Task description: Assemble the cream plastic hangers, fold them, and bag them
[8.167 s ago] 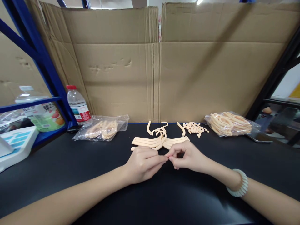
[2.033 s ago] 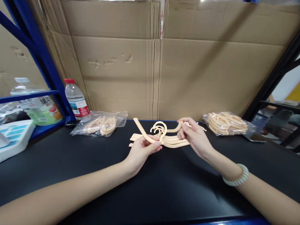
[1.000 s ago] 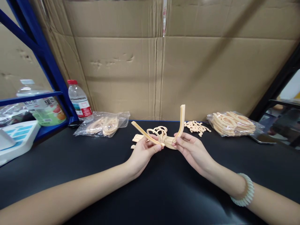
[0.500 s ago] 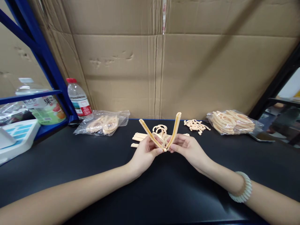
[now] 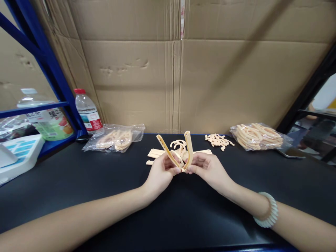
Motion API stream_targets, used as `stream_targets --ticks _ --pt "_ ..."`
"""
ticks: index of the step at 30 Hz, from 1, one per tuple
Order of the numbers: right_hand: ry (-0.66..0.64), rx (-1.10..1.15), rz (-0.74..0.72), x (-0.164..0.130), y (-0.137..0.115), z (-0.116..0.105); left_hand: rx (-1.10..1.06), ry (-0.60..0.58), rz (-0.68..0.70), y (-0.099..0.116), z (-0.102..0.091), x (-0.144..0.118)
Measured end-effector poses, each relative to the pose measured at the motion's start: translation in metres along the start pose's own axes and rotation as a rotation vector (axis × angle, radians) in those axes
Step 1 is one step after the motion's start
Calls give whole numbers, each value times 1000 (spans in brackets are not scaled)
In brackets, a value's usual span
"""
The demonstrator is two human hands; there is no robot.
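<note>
My left hand (image 5: 160, 173) pinches a long, pale cream plastic strip (image 5: 166, 148) that slants up to the left. My right hand (image 5: 208, 168) grips a second cream strip (image 5: 188, 147), curved at the bottom and standing nearly upright. The strips' lower ends meet between my fingertips in a V shape; whether they are joined there I cannot tell. Behind my hands, partly hidden, are a curved cream piece (image 5: 179, 144) and several straight cream pieces (image 5: 155, 153) on the black table (image 5: 168, 217).
A small heap of thin cream parts (image 5: 219, 140) lies behind my right hand. Clear bags of cream parts sit at back left (image 5: 115, 139) and back right (image 5: 258, 136). A red-capped water bottle (image 5: 88, 113) and a blue frame (image 5: 49, 70) stand left. Cardboard (image 5: 131, 87) backs the table.
The right-hand strip has turned and tipped leftward, so its top is closer to the left strip. Its curved side now shows more. The left hand has barely moved.
</note>
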State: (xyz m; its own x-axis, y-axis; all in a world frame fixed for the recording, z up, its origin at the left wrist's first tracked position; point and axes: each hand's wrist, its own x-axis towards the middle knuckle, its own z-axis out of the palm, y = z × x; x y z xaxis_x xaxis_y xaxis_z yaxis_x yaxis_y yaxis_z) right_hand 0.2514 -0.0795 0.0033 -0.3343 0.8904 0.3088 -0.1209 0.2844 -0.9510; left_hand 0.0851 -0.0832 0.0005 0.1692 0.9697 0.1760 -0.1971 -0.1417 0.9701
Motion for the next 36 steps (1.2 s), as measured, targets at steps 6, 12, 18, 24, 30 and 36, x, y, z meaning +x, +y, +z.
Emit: stream_targets --ticks 6,12,18,24,30,36 --pt "45 -16 11 -1 1 1 -6 68 -3 3 5 -2" --pt "93 10 32 0 0 2 -16 87 -28 3 7 -4" --pt "122 143 153 4 -4 -5 -15 50 -49 11 1 -2" --pt "102 219 95 16 -7 -41 -138 50 -148 26 -21 15" --pt "131 -220 -50 32 -1 -81 -161 34 -253 46 -63 46" --pt "18 -567 -137 33 -12 -88 223 -264 -174 64 -92 53"
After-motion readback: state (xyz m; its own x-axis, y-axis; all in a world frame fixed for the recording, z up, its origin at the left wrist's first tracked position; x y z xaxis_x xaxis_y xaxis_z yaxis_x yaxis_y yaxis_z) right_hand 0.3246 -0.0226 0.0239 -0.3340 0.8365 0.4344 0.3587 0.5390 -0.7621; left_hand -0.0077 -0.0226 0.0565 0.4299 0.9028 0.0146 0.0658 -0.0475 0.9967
